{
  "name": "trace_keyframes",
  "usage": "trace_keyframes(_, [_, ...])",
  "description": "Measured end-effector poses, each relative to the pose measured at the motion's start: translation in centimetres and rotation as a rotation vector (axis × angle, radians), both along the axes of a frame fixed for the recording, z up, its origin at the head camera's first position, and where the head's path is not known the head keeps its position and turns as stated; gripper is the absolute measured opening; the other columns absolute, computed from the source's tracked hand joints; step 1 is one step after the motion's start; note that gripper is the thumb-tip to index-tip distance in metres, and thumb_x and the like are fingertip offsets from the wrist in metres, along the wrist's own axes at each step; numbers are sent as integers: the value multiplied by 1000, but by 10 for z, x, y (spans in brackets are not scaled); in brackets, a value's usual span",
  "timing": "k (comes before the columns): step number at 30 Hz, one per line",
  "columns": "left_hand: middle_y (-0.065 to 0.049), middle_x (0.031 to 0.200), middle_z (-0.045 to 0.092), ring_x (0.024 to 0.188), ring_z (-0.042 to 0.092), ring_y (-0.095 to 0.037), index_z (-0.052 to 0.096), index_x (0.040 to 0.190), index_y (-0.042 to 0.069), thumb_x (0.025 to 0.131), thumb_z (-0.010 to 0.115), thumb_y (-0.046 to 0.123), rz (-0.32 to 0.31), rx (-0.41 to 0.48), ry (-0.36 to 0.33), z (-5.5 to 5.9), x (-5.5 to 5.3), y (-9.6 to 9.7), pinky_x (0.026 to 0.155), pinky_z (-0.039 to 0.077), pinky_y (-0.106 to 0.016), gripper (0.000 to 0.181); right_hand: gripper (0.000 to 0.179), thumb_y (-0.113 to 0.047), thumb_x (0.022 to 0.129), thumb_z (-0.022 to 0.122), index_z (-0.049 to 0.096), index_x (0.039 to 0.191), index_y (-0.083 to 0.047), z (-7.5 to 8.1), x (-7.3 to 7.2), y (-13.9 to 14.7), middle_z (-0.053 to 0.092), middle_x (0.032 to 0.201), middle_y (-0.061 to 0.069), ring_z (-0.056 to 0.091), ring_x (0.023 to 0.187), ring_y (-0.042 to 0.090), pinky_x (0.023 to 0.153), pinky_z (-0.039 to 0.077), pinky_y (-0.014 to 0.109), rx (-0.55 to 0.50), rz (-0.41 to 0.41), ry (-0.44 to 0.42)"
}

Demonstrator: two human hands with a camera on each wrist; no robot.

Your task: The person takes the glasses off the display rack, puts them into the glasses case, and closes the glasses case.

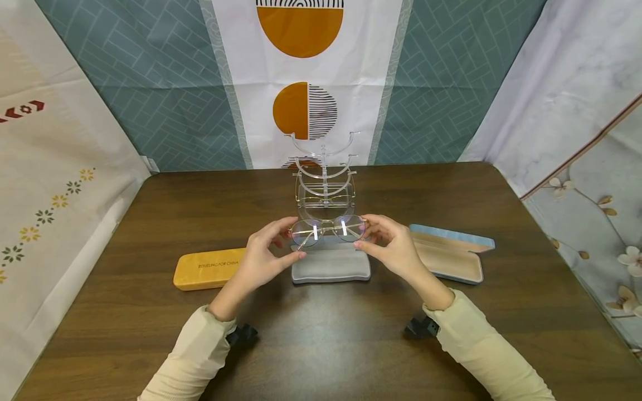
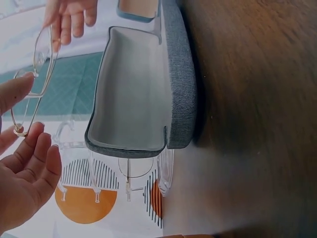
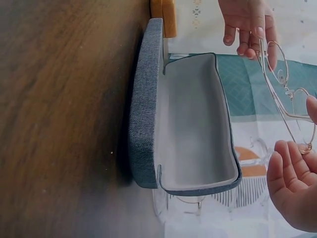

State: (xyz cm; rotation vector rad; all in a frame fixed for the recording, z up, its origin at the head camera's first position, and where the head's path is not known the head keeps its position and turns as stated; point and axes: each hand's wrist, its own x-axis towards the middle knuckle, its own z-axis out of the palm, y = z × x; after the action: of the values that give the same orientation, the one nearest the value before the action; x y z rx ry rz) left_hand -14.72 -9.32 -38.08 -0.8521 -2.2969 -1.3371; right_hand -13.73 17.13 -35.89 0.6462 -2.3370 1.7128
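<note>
A pair of thin gold-rimmed eyeglasses point(image 1: 328, 224) is held up with its temples folded. My left hand point(image 1: 268, 248) pinches one end of the frame between thumb and fingers. At the other end, my right hand point(image 1: 391, 242) does the same. Beneath and in front of the glasses, a grey glasses case point(image 1: 331, 266) lies on the table with its lid raised. Both wrist views show the pale lining of this case point(image 2: 133, 89), with nothing lying on the part that shows. The glasses are apart from the case.
A clear display stand point(image 1: 325, 181) rises behind the grey case, with another thin-rimmed pair of glasses point(image 1: 326, 199) on a lower tier. The yellow case point(image 1: 208, 268) at left is closed; the blue case point(image 1: 453, 264) at right stands open. Fabric backdrops point(image 1: 431, 111) surround the wooden table point(image 1: 326, 345).
</note>
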Motion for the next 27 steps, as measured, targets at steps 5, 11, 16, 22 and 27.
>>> trace_keyframes(5, [-12, 91, 62, 79, 57, -22, 56, 116, -1, 62, 83, 7, -2, -29, 2, -3, 2, -1, 61, 48, -31, 61, 45, 5, 73, 72, 56, 115, 5, -17, -4, 7, 61, 92, 21, 58, 78, 27, 64, 47, 22, 10, 3, -33])
trace_keyframes(11, [-12, 90, 63, 78, 57, -27, 57, 115, -1, 62, 84, 9, 2, -43, 3, -6, 4, 0, 61, 47, -31, 60, 44, 1, 73, 73, 57, 114, 4, -25, -4, 10, 61, 89, 17, 59, 76, 24, 64, 48, 23, 23, 10, -15])
trace_keyframes(16, [-12, 88, 63, 76, 56, -25, 57, 114, -2, 62, 83, 7, 13, -50, 8, -8, 7, 1, 60, 47, -31, 59, 45, 1, 73, 74, 57, 114, 6, -27, -2, 11, 61, 87, 18, 59, 74, 22, 63, 48, 23, 37, 11, -14])
trace_keyframes(22, [-11, 86, 62, 71, 55, -24, 56, 112, -1, 62, 83, 9, 24, -72, -13, -12, 11, 2, 59, 47, -37, 58, 46, 3, 72, 73, 56, 115, 7, -30, 1, 11, 62, 86, 15, 58, 74, 19, 62, 48, 23, 41, 17, -21])
trace_keyframes(27, [-8, 86, 62, 71, 55, -24, 56, 111, -1, 62, 84, 10, 20, -79, -7, -16, 12, 2, 59, 47, -36, 57, 45, 5, 72, 73, 56, 113, 7, -28, 5, 11, 63, 85, 16, 58, 72, 18, 62, 48, 23, 62, 9, -34])
